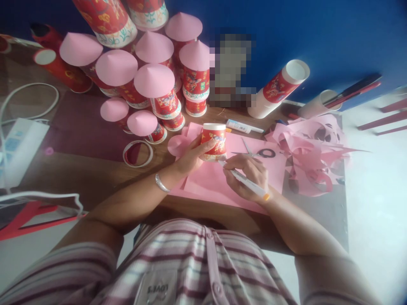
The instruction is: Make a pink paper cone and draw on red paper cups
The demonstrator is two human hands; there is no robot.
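My left hand [190, 154] is closed round a red printed paper cup [214, 140] that stands upside down on a pink paper sheet [210, 180]. My right hand [248, 173] grips a white pen [244, 180] whose tip meets the sheet at the cup's rim. A small pink paper disc [176, 145] lies just left of the cup, under my left fingers. Black-handled scissors [259, 151] rest on the sheet beyond my right hand.
Several red cups topped with pink paper cones [154, 80] crowd the back left. A tape roll [137, 153], a glue stick [240, 126] and a stack of cups lying on its side [280, 89] are nearby. Pink paper scraps [311, 156] pile at the right. A power strip [19, 148] sits far left.
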